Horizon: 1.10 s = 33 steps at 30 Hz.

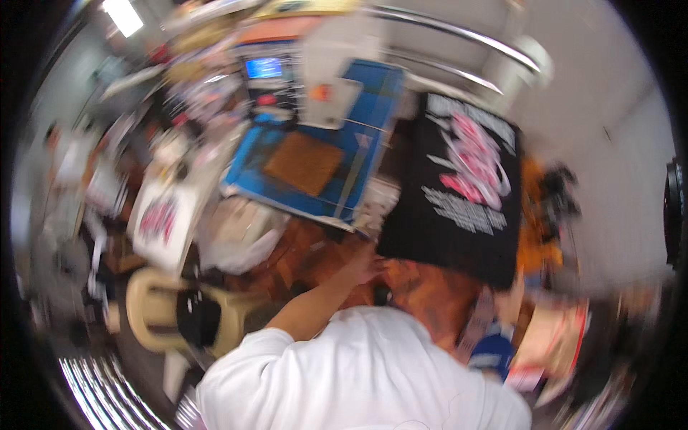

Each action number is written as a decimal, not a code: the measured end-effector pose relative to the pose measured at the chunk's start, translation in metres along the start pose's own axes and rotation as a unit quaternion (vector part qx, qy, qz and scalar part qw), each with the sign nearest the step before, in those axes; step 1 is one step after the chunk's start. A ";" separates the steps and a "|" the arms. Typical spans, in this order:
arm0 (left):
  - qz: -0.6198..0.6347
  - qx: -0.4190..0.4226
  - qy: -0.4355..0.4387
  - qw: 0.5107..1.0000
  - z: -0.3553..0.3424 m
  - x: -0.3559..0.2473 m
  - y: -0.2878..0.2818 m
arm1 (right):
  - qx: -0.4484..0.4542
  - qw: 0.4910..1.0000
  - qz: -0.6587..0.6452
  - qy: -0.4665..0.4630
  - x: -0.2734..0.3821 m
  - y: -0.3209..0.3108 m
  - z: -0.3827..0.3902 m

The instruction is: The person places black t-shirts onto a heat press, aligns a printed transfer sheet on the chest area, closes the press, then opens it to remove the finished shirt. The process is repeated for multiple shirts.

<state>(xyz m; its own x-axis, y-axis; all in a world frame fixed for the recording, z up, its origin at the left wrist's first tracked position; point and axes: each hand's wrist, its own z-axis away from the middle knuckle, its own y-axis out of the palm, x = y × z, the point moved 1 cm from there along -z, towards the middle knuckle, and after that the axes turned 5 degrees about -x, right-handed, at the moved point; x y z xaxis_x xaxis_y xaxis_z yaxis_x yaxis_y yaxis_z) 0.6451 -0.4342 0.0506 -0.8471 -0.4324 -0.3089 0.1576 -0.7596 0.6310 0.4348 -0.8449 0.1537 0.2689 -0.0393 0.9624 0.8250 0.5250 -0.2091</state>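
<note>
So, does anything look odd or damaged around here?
Perhaps the brown square on the blue board: it contrasts sharply, but blur hides whether it's a separate piece or a worn patch. No spill stands out.

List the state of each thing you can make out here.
Black printed garment: spread out, print showing
Left hand: at the garment's lower left corner, grip unclear
Screen: lit blue
Light panel: on
White printed piece: print showing
Beige chair: upright
Brown square: flat on blue surface
</note>
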 end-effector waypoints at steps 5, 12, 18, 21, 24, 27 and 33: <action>-0.299 -0.191 0.416 0.837 0.056 -0.017 0.067 | -0.007 0.987 0.161 0.003 -0.043 -0.068 -0.084; 0.025 0.139 0.345 0.928 0.118 -0.096 0.184 | 0.005 0.928 -0.289 -0.237 0.210 0.057 -0.105; 0.190 0.276 0.375 0.864 0.256 -0.045 0.148 | 0.133 0.819 -0.464 -0.309 0.425 0.138 0.058; 0.252 0.149 0.484 0.825 0.359 0.008 0.063 | 0.479 0.717 -0.400 -0.311 0.472 0.233 0.121; 0.352 -0.143 0.643 0.665 0.468 0.106 -0.031 | 0.759 0.554 -0.267 -0.215 0.457 0.335 0.266; 0.306 -0.294 0.816 0.394 0.600 0.228 -0.074 | 0.904 0.360 -0.210 -0.096 0.421 0.349 0.442; 0.104 -0.358 0.926 -0.055 0.835 0.589 0.016 | 0.975 0.123 -0.127 0.135 0.317 0.206 0.730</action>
<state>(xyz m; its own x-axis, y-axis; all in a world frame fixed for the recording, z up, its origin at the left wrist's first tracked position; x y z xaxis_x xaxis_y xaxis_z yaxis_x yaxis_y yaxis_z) -0.2751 -0.2954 0.4725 0.5049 0.8446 -0.1781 0.5487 -0.1547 0.8216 0.3277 -0.1286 0.5422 0.5816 -0.1538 0.7988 -0.7928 -0.3270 0.5143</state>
